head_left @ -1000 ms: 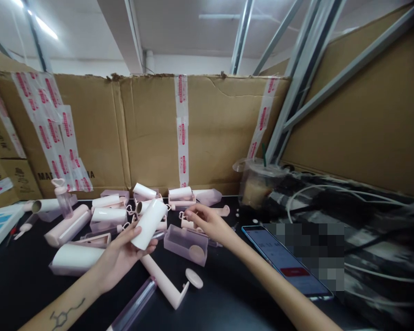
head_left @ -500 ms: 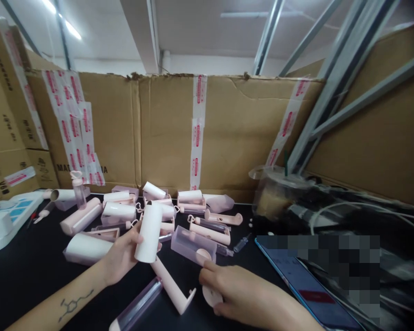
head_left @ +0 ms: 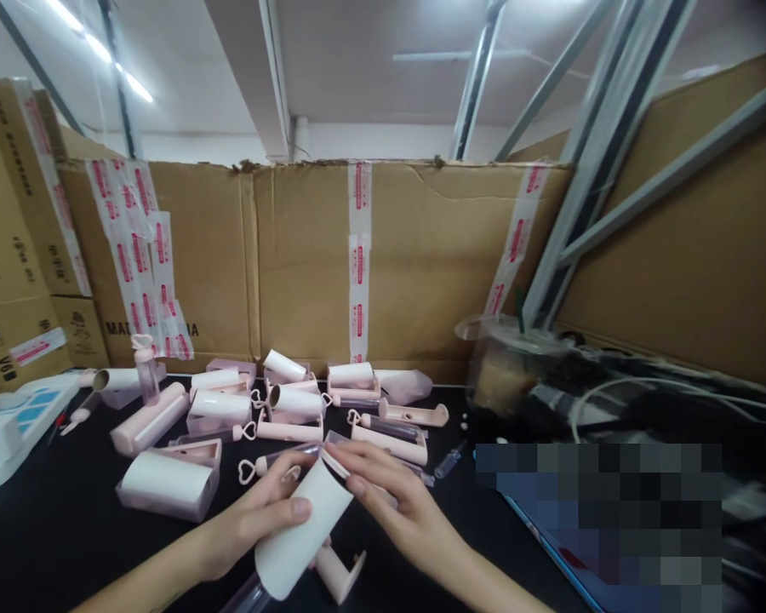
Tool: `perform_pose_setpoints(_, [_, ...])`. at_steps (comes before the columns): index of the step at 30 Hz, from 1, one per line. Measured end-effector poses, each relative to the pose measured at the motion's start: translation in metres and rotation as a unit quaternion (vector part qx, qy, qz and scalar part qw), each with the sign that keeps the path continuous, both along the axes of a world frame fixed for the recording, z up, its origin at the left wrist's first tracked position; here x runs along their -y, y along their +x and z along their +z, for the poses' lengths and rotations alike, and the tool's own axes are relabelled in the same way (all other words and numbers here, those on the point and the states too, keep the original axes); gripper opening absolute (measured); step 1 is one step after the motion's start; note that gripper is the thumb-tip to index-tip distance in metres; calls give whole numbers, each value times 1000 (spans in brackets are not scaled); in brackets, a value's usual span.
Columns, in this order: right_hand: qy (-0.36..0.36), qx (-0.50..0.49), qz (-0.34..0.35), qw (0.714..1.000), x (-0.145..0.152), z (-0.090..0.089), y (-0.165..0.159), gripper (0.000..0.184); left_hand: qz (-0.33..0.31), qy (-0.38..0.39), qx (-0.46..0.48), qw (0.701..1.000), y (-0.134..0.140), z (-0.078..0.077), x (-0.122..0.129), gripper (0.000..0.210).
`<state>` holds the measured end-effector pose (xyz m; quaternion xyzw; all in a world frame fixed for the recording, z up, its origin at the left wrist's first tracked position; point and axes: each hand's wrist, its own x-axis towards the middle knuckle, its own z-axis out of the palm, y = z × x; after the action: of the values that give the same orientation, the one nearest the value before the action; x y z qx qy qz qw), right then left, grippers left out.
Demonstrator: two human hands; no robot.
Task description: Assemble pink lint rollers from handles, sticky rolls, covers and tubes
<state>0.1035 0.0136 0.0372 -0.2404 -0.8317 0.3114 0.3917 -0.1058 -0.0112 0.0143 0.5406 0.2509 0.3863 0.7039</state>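
A white tube [head_left: 306, 532] lies tilted in my left hand [head_left: 246, 524], whose fingers and thumb are wrapped round it. At its upper end, my right hand [head_left: 402, 507] holds a thin pale pink round cap [head_left: 335, 464] with the fingertips against the rim. I cannot tell whether the cap sits inside the tube. Below the tube, a pale pink holder [head_left: 341, 572] lies on the black table, partly hidden. A clear bottle with a heart-shaped loop [head_left: 248, 472] shows just behind my left hand.
Several pink boxes with white tubes, such as one box [head_left: 208, 502] at left, spread across the table. A power strip [head_left: 29, 417] is at far left. A drink cup [head_left: 501, 375], cables [head_left: 613, 383] and a phone [head_left: 549, 545] are at right. Cardboard [head_left: 306, 264] walls the back.
My right hand has lifted a round cap from the table to the tube's end. My left hand has tipped the tube over and brought it lower and nearer. The view has shifted slightly.
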Motion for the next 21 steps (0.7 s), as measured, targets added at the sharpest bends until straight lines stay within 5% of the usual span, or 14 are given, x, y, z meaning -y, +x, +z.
perform_pose_setpoints(6, [-15, 56, 22, 998, 10, -2, -2, 46, 15, -22, 11, 1000, -1, 0, -1, 58])
perform_pose_setpoints(11, [-158, -34, 67, 985, -20, 1, 5, 50, 85, -35, 26, 995, -1, 4, 1, 62])
perform_pose_setpoints(13, [-104, -9, 2, 995, -39, 8, 17, 46, 103, -44, 47, 993, -2, 6, 1, 64])
perform_pose_setpoints(15, [1, 127, -18, 992, -54, 16, 30, 34, 120, -49, 64, 989, -2, 9, -1, 66])
perform_pose_setpoints(18, [72, 326, 10, 943, -64, 22, 39, 18, 139, -53, 87, 985, 0, 11, -1, 72])
perform_pose_setpoints(21, [86, 410, 1, 908, -63, 19, 32, 19, 147, -62, 106, 982, 3, 13, 0, 77])
